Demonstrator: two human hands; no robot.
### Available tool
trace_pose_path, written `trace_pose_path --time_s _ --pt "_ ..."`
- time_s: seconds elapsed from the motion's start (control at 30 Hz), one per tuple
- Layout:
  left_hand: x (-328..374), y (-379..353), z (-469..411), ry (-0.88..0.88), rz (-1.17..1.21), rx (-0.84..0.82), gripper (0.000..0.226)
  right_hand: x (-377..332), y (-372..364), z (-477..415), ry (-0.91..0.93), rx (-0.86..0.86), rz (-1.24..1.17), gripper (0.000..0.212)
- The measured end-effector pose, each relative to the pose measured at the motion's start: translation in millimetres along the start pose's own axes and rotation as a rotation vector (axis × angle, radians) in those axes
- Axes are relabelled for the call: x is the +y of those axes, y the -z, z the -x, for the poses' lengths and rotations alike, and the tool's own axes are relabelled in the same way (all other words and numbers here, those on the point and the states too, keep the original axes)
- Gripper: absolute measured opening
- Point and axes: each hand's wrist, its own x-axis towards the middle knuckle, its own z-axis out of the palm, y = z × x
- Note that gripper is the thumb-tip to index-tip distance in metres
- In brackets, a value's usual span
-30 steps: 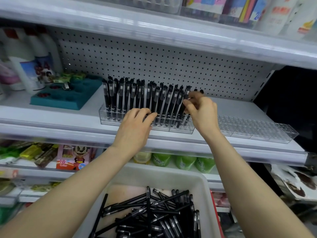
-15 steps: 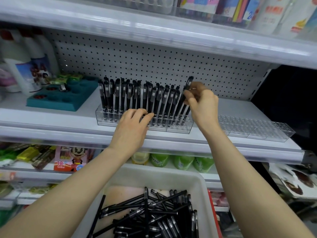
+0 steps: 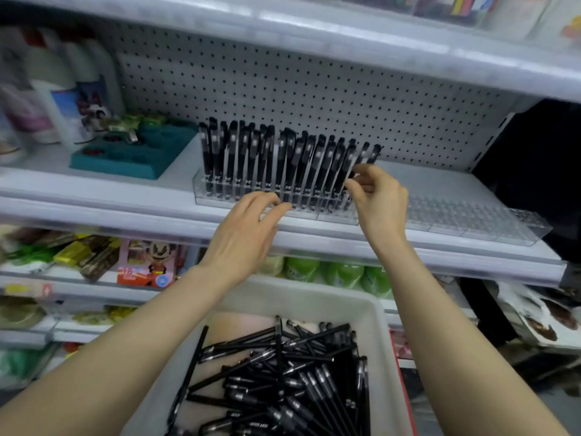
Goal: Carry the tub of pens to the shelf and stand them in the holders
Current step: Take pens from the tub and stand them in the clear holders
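Note:
A clear pen holder (image 3: 217, 198) stands on the white shelf (image 3: 94, 196) with several black pens (image 3: 267, 155) upright in it. My right hand (image 3: 382, 202) is at the row's right end and pinches a black pen (image 3: 347, 169) that stands slanted in the holder. My left hand (image 3: 246, 229) lies with straight fingers against the holder's front edge and holds nothing. Below, a white tub (image 3: 379, 335) holds a loose heap of black pens (image 3: 283, 376).
A second clear holder (image 3: 471, 217) with no pens in it stretches to the right on the same shelf. A teal tray (image 3: 135, 158) and white bottles (image 3: 59, 102) stand at the left. Pegboard backs the shelf. Another shelf hangs overhead, and lower shelves carry packaged goods.
My right hand has lowered the pen from above the row down into the holder's right end. My left hand stays at the holder's front. The view has shifted slightly.

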Motion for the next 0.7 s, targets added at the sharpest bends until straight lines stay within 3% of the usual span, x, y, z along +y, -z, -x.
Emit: trace_pose_path --time_s 0.1,0.23,0.33,0.47,0.57,0.7 --pt "2.2 0.5 37.9 -0.023 0.047 -0.037 0.039 -0.2 -2.7 42.2 -0.003 -0.001 -0.042 0.014" --pt "-8.5 -13.4 84.1 0.031 -0.006 -0.125 0.043 8.9 -33.4 108.8 0.030 -0.231 -0.014 0.004" --pt "-18.2 -23.7 100.5 0.104 -0.086 -0.232 0.043 15.8 -52.4 146.9 0.053 -0.501 0.090 0.012" --pt "-17.8 -31.2 102.0 0.139 -0.127 -0.342 0.044 22.4 -60.8 167.3 0.142 -0.633 0.147 0.029" --pt "-16.4 -37.1 103.4 0.108 -0.204 -0.350 0.051 23.3 -67.1 176.7 0.091 -0.749 0.313 0.017" --pt "-17.4 -37.6 105.7 0.093 -0.219 -0.352 0.055 20.0 -79.5 186.3 0.007 -0.877 0.467 0.033"
